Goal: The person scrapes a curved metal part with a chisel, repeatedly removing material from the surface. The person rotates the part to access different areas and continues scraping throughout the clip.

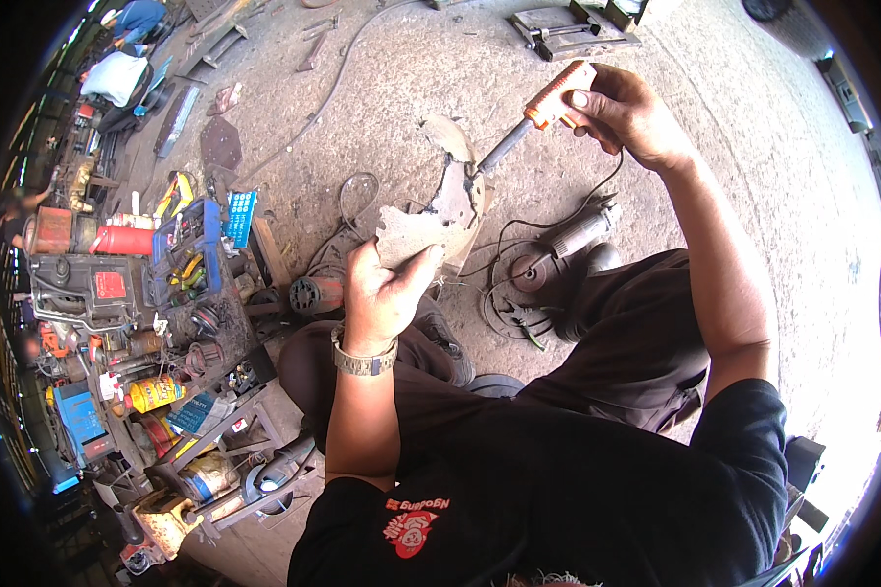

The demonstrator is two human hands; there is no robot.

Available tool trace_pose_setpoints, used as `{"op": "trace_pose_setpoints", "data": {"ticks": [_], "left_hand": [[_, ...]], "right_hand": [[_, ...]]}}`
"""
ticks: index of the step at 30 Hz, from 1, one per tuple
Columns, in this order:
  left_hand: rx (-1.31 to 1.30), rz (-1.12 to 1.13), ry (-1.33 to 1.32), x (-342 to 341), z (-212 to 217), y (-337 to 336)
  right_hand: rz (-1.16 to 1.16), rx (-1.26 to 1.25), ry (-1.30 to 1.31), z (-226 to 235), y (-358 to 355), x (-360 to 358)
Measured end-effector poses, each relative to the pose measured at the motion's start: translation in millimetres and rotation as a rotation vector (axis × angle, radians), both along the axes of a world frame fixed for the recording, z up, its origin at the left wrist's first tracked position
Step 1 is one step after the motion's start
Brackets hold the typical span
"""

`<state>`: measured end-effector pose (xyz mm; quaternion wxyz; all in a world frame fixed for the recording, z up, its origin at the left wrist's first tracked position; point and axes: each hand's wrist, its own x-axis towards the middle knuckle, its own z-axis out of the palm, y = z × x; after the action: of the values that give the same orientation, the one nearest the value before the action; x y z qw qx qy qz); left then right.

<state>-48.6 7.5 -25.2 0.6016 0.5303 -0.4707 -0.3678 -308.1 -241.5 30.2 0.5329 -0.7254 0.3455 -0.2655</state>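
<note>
Orange-handled soldering iron clenched in right hand, tip on curved metal piece; left hand pinches flat grey scrap (angle grinder on floor behind).

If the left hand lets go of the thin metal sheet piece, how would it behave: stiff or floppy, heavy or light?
The metal sheet piece probably stays stiff: it juts unsupported from the left hand. Likely light, since a pinch holds it. Its ragged edges may cut.

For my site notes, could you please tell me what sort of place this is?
Probably a metalwork or repair workshop: an angle grinder lies on the concrete floor, a cluttered tool rack stands left, and the right hand holds an orange-handled tool against a metal sheet.
</note>
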Motion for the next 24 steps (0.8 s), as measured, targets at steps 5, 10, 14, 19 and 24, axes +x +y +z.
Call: {"op": "trace_pose_setpoints", "data": {"ticks": [5, 10, 14, 19, 24], "left_hand": [[0.003, 0.016, -0.006, -1.1, 1.6, -0.1], [-0.007, 0.009, -0.009, -1.5, 1.7, -0.8], [-0.005, 0.007, 0.007, -1.0, 0.6, -0.1], [-0.017, 0.019, 0.026, -1.6, 0.4, -1.9], [-0.004, 0.044, 0.063, -1.9, -2.5, -1.7]], "right_hand": [[0.015, 0.009, -0.020, -0.7, -1.7, -0.5], [-0.007, 0.026, 0.004, -5.2, 0.7, 3.1], [0.013, 0.011, -0.023, -2.1, 1.2, 1.7], [-0.043, -0.024, -0.035, -1.4, 4.0, 2.7], [-0.021, 0.006, -0.042, -3.0, 4.9, 4.3]]}}
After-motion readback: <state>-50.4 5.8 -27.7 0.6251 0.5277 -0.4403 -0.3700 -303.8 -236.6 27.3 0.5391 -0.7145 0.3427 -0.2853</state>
